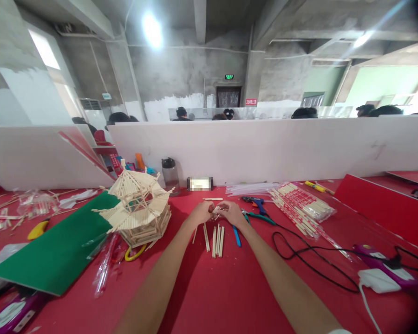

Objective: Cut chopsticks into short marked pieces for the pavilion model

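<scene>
My left hand (205,211) and my right hand (231,212) meet over the middle of the red table. Between their fingertips is a short pale wooden stick (216,210); both hands are closed in a pinch, and the fingers partly cover it. Just below them, several cut wooden sticks (218,241) lie side by side, and another small group (206,237) lies to their left. A blue-handled tool (237,236) rests beside my right wrist. Beyond the hands, one more stick (212,199) lies crosswise.
A pavilion model of wooden sticks (139,204) stands left, by a green board (61,243). On the right are a glue gun (261,204), green-handled pliers (261,217), packs of chopsticks (304,204), black cable (299,250) and a power strip (386,264). A bottle (169,176) stands near the white partition (264,148).
</scene>
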Demonstrator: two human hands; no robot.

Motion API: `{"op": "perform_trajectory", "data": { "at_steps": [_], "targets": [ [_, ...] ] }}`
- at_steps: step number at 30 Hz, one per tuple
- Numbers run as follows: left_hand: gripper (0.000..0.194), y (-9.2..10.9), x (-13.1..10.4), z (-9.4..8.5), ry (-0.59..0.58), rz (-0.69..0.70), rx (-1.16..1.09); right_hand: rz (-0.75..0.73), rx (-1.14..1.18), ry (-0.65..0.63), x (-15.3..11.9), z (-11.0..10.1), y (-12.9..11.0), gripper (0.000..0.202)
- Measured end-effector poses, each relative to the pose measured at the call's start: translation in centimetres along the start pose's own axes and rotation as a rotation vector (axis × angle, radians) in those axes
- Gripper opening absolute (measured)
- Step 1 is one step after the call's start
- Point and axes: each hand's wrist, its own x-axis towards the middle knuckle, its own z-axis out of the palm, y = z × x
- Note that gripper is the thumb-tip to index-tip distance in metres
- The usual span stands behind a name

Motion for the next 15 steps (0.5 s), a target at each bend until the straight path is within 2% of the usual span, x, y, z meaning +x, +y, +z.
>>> {"op": "perform_trajectory", "data": {
  "at_steps": [6, 15],
  "targets": [
    [0.015, 0.4, -0.2, -0.8, 0.044, -0.004, 0.106, 0.025, -0.104, 0.031, -0.2, -0.2, -0.3, 0.022],
    [0.023, -0.5, -0.4, -1.8, 0.047, -0.160, 0.112, -0.059, -0.253, -0.003, -0.1, -0.2, 0.4, 0.020]
  ]
}}
